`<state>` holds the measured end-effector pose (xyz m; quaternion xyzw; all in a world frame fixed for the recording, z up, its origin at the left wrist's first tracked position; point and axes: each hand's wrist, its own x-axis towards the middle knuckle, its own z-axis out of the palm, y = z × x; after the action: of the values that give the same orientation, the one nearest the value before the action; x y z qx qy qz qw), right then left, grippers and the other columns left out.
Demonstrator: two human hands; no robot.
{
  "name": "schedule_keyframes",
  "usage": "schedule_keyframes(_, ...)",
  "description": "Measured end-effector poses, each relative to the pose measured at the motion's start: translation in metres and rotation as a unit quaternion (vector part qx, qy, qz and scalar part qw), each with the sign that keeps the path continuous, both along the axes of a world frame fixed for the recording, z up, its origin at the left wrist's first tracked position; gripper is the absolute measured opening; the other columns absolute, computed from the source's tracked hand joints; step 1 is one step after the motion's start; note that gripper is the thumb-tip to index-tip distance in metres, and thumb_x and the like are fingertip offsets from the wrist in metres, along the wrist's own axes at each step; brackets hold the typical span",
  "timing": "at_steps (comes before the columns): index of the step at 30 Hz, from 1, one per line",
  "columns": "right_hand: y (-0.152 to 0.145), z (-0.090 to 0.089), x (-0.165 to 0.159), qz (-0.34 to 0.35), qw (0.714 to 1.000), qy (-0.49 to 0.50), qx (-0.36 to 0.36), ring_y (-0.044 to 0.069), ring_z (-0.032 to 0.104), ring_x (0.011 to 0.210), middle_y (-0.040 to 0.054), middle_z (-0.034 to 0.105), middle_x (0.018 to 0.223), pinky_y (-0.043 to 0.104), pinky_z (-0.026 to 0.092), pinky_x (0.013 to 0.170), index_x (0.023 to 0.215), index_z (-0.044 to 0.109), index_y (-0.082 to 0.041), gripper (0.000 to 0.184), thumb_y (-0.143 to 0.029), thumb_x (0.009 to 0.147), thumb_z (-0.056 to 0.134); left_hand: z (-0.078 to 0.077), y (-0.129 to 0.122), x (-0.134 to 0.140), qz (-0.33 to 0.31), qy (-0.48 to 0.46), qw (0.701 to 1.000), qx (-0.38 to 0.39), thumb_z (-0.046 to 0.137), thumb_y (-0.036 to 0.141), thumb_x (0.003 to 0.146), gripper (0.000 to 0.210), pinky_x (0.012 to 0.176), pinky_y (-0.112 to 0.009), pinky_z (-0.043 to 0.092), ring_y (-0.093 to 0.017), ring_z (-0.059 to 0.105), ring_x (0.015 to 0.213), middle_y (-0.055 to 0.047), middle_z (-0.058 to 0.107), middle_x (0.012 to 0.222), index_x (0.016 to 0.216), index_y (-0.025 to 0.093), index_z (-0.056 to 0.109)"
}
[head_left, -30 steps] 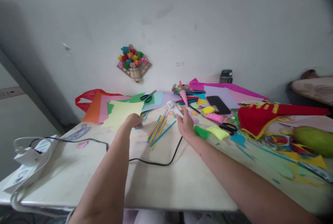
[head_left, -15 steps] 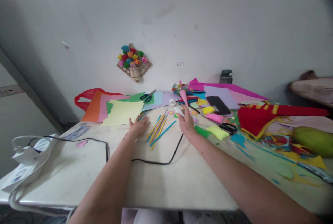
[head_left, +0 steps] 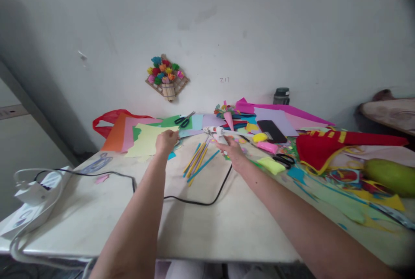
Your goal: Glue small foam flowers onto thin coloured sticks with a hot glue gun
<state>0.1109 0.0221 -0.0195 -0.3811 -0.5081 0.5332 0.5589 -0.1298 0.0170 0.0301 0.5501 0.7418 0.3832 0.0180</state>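
Note:
My right hand point(head_left: 232, 150) is wrapped around the handle of a white glue gun point(head_left: 218, 133), whose nozzle points left. A pale stick extends from its back end. My left hand point(head_left: 166, 141) is closed at the right edge of a pale yellow paper sheet point(head_left: 145, 139); whatever its fingers may hold is hidden. Between the hands lie several thin rolled sticks point(head_left: 196, 162) in yellow, blue and purple. Small paper flowers point(head_left: 241, 140) lie just beyond my right hand, near a pink cone point(head_left: 228, 120).
Black scissors point(head_left: 183, 120) rest on coloured sheets at the back. To the right are a phone point(head_left: 271, 131), clay packs point(head_left: 267, 147), a second pair of scissors point(head_left: 284, 159) and red cloth point(head_left: 319, 149). A black cord point(head_left: 207, 203) crosses the table; a power strip point(head_left: 35, 199) stands left.
My left hand has gone from spread fingers to closed and moved slightly up. My right hand has turned the glue gun upright, its nozzle now facing left.

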Motion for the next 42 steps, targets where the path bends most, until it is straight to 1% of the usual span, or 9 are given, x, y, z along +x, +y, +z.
schedule_keyframes(4, -0.001, 0.004, 0.002, -0.035, 0.999, -0.020, 0.016, 0.006, 0.038, 0.041, -0.0065, 0.048, 0.048, 0.019, 0.030, 0.039, 0.077, 0.060, -0.017, 0.030, -0.033, 0.054, 0.069, -0.012, 0.001, 0.035, -0.067, -0.027, 0.997, -0.042, 0.053, 0.045, 0.068, 0.031, 0.056, -0.023, 0.040, -0.015, 0.059, 0.063, -0.004, 0.066, 0.068, 0.075, 0.018, 0.065)
schedule_keyframes(11, 0.004, 0.007, 0.010, -0.052, 0.998, 0.038, 0.006, 0.006, 0.034, 0.032, -0.0078, 0.040, 0.035, 0.019, 0.025, 0.031, 0.062, 0.052, -0.016, 0.024, -0.032, 0.054, 0.068, -0.029, -0.013, 0.092, -0.217, 0.204, 0.954, -0.018, 0.057, 0.036, 0.070, 0.019, 0.075, -0.029, 0.039, -0.022, 0.049, 0.094, -0.006, 0.064, 0.086, 0.070, 0.020, 0.067)
schedule_keyframes(15, 0.008, 0.006, 0.016, -0.041, 0.996, 0.074, -0.003, 0.006, 0.034, 0.032, -0.0077, 0.043, 0.037, 0.018, 0.026, 0.029, 0.066, 0.053, -0.016, 0.022, -0.028, 0.054, 0.067, -0.038, -0.016, 0.101, -0.197, 0.275, 0.940, -0.047, 0.057, 0.042, 0.069, 0.024, 0.079, -0.037, 0.037, -0.026, 0.045, 0.097, -0.008, 0.062, 0.089, 0.073, 0.020, 0.065)
schedule_keyframes(19, 0.009, 0.007, 0.019, -0.047, 0.995, 0.091, -0.006, 0.006, 0.037, 0.034, -0.0062, 0.046, 0.040, 0.018, 0.027, 0.029, 0.069, 0.055, -0.014, 0.021, -0.025, 0.054, 0.065, -0.047, -0.013, 0.103, -0.182, 0.294, 0.936, -0.070, 0.057, 0.034, 0.070, 0.017, 0.078, -0.037, 0.037, -0.027, 0.045, 0.098, -0.008, 0.061, 0.092, 0.075, 0.020, 0.064)
schedule_keyframes(23, 0.009, 0.008, 0.021, -0.056, 0.994, 0.088, -0.016, 0.007, 0.040, 0.036, -0.0038, 0.052, 0.046, 0.018, 0.028, 0.028, 0.073, 0.056, -0.014, 0.024, -0.025, 0.054, 0.066, -0.049, -0.010, 0.103, -0.165, 0.268, 0.946, -0.079, 0.056, 0.031, 0.069, 0.015, 0.079, -0.037, 0.037, -0.028, 0.047, 0.097, -0.010, 0.062, 0.087, 0.072, 0.020, 0.065)
schedule_keyframes(28, 0.011, 0.006, 0.020, -0.065, 0.995, 0.069, -0.022, 0.006, 0.038, 0.035, -0.0043, 0.051, 0.045, 0.018, 0.029, 0.029, 0.071, 0.054, -0.015, 0.023, -0.024, 0.053, 0.067, -0.045, -0.010, 0.101, -0.121, 0.166, 0.973, -0.105, 0.057, 0.032, 0.066, 0.018, 0.066, -0.030, 0.039, -0.023, 0.057, 0.078, -0.009, 0.065, 0.084, 0.077, 0.021, 0.066)
schedule_keyframes(32, 0.013, 0.004, 0.018, -0.075, 0.995, 0.058, -0.032, 0.005, 0.037, 0.033, -0.0048, 0.051, 0.045, 0.018, 0.029, 0.029, 0.070, 0.053, -0.016, 0.024, -0.023, 0.053, 0.068, -0.039, -0.009, 0.098, -0.156, 0.058, 0.982, -0.083, 0.059, 0.032, 0.064, 0.015, 0.058, -0.025, 0.037, -0.018, 0.059, 0.070, -0.004, 0.067, 0.071, 0.071, 0.020, 0.062)
schedule_keyframes(36, 0.016, 0.000, 0.017, -0.089, 0.994, 0.063, -0.023, 0.006, 0.038, 0.033, -0.0035, 0.054, 0.048, 0.018, 0.028, 0.028, 0.072, 0.052, -0.016, 0.025, -0.022, 0.054, 0.068, -0.036, -0.009, 0.096, -0.206, -0.036, 0.978, -0.026, 0.061, 0.031, 0.062, 0.021, 0.057, -0.023, 0.037, -0.015, 0.059, 0.063, -0.002, 0.066, 0.064, 0.079, 0.018, 0.059)
schedule_keyframes(42, 0.016, -0.001, 0.016, -0.065, 0.994, 0.078, -0.039, 0.008, 0.046, 0.037, -0.0002, 0.059, 0.057, 0.018, 0.030, 0.029, 0.078, 0.051, -0.016, 0.032, -0.025, 0.054, 0.070, -0.033, -0.014, 0.100, -0.254, -0.100, 0.962, 0.008, 0.061, 0.033, 0.062, 0.026, 0.054, -0.022, 0.037, -0.013, 0.058, 0.056, -0.001, 0.065, 0.060, 0.082, 0.017, 0.057)
